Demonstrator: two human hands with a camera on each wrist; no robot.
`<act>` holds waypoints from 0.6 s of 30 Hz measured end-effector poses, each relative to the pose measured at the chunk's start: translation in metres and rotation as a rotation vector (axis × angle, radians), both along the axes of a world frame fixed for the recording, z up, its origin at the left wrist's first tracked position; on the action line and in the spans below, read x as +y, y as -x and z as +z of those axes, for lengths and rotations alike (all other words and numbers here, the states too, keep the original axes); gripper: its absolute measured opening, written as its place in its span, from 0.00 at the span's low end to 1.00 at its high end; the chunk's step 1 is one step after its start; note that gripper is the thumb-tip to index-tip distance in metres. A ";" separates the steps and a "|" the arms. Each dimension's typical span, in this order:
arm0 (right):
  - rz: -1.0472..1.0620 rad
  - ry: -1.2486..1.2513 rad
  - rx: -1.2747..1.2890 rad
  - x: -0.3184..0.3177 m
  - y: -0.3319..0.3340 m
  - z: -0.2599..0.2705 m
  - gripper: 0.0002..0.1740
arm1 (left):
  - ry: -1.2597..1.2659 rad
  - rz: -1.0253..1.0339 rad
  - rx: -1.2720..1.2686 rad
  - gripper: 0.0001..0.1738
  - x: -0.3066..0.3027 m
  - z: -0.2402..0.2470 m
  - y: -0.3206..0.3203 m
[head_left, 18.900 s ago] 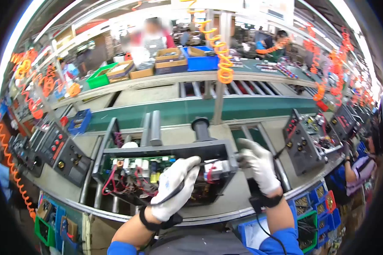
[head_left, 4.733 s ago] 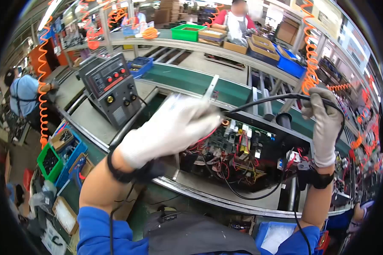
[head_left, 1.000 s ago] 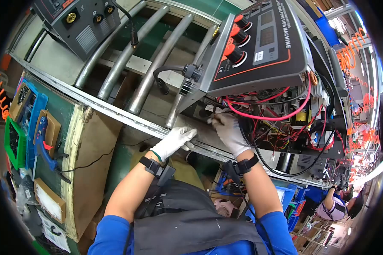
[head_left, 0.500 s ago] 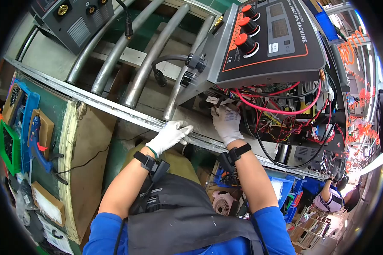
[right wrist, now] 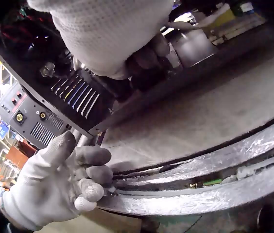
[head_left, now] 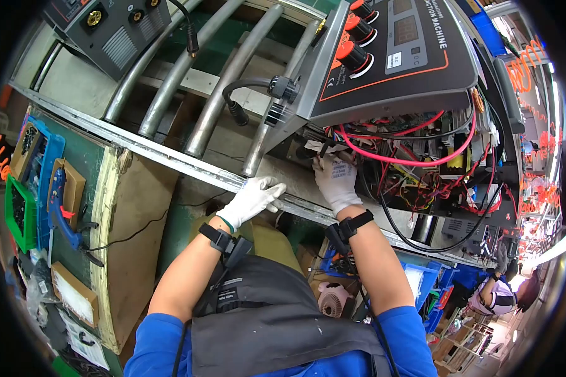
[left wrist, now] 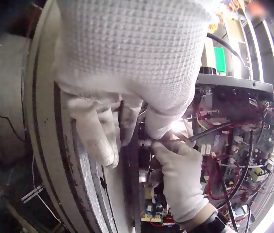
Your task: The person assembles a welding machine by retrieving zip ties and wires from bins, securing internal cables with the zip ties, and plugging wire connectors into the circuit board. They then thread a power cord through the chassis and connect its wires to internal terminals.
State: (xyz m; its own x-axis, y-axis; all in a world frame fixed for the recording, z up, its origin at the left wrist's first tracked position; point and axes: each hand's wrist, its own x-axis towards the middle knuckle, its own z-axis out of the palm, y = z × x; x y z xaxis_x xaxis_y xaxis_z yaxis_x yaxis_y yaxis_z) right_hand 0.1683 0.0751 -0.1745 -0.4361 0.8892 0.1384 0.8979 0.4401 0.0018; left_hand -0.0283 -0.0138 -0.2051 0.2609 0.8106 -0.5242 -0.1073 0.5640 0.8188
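Note:
An opened welding machine (head_left: 390,69) with a dark grey front panel and red-capped knobs stands at the right of the head view. Its wires and boards show below the panel. My gloved right hand (head_left: 336,179) reaches in behind the panel, fingers curled on a black cable (left wrist: 210,131); the fingertips are partly hidden. Out of the panel's front hangs a short black cable with a plug (head_left: 238,113). My gloved left hand (head_left: 251,201) rests at the bench's metal edge, fingers loosely bent, holding nothing.
Metal rollers (head_left: 207,94) lie left of the machine, with a second grey machine (head_left: 110,34) beyond them. A black cable loop (head_left: 415,242) hangs over the front rail (head_left: 170,163). Green bin (head_left: 20,213) and blue tool (head_left: 60,207) sit lower left.
Earlier both hands held the black cable above the machine; now the right works behind the front panel and the left rests at the bench edge. Over the last second the hands barely move.

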 end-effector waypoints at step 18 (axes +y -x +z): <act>-0.178 0.733 0.417 -0.026 0.006 0.049 0.42 | -0.088 -0.209 0.319 0.18 -0.009 -0.005 0.002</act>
